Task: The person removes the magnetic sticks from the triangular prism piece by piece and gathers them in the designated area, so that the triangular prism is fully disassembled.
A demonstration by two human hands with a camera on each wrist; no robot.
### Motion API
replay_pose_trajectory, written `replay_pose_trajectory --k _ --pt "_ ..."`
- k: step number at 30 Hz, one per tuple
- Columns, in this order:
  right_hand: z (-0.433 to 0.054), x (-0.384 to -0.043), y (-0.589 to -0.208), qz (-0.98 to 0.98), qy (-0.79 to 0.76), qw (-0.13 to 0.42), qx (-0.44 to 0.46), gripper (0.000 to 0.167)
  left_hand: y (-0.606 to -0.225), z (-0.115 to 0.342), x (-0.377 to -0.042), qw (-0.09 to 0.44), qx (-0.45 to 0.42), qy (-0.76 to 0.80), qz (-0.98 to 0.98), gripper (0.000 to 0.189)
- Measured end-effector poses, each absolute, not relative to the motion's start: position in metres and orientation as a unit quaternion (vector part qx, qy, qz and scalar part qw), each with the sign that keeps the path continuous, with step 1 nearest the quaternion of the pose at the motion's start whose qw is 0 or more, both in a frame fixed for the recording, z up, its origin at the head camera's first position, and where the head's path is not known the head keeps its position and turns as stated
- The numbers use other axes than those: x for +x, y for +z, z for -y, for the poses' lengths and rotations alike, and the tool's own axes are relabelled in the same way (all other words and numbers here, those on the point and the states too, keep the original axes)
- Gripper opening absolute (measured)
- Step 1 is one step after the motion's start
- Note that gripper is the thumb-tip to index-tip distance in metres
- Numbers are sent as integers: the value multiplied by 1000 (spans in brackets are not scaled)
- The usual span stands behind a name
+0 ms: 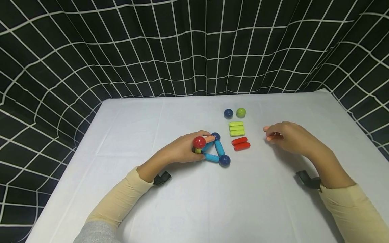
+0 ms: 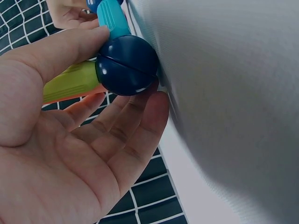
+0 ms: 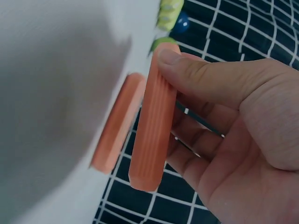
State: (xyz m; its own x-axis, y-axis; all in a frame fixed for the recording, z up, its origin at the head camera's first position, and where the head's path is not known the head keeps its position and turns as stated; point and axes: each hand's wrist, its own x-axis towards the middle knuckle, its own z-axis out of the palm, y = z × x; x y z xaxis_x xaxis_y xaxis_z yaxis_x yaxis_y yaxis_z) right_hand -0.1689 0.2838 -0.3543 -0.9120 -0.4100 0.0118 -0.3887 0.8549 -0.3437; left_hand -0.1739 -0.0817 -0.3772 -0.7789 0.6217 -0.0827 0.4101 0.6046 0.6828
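Observation:
In the head view, light-blue rods (image 1: 219, 148) and navy balls (image 1: 224, 160) form a flat triangle on the table. A yellow-green rod (image 2: 72, 83) rises from the corner navy ball (image 2: 127, 65), topped by a red ball (image 1: 199, 142). From the red ball an orange rod (image 1: 209, 139) slopes toward the back corner. My left hand (image 1: 185, 146) holds that corner ball, thumb at the light-blue rod's end and fingers around the ball's other side. My right hand (image 1: 288, 138) pinches a loose orange rod (image 3: 153, 121) by one end; another orange rod (image 3: 119, 123) lies on the table beside it.
Between the hands lie two red rods (image 1: 241, 146) and three yellow-green rods (image 1: 236, 128). Behind them sit a loose navy ball (image 1: 228, 113) and a green ball (image 1: 241, 112). A white cloth covers the table (image 1: 243, 202); a black grid-patterned curtain (image 1: 170, 50) surrounds its back and sides.

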Motion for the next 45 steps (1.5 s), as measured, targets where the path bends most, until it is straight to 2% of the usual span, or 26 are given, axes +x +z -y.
replay_pose_trajectory --k 19,28,35,39,45 --pt "-292 -178 -370 -970 -159 13 -184 30 -377 81 -173 156 296 332 -882 72" --pt "-287 -176 -370 -975 -143 -3 -172 20 -377 81 -173 158 294 330 -883 73" --pt "-290 -176 -360 -977 -135 57 -154 7 -377 81 -173 158 295 328 -883 74" --pt "-294 -176 -359 -976 -136 78 -150 7 -376 82 -172 158 298 329 -882 75" --pt "-298 -175 -360 -973 -140 74 -167 13 -376 82 -173 159 298 330 -882 73"
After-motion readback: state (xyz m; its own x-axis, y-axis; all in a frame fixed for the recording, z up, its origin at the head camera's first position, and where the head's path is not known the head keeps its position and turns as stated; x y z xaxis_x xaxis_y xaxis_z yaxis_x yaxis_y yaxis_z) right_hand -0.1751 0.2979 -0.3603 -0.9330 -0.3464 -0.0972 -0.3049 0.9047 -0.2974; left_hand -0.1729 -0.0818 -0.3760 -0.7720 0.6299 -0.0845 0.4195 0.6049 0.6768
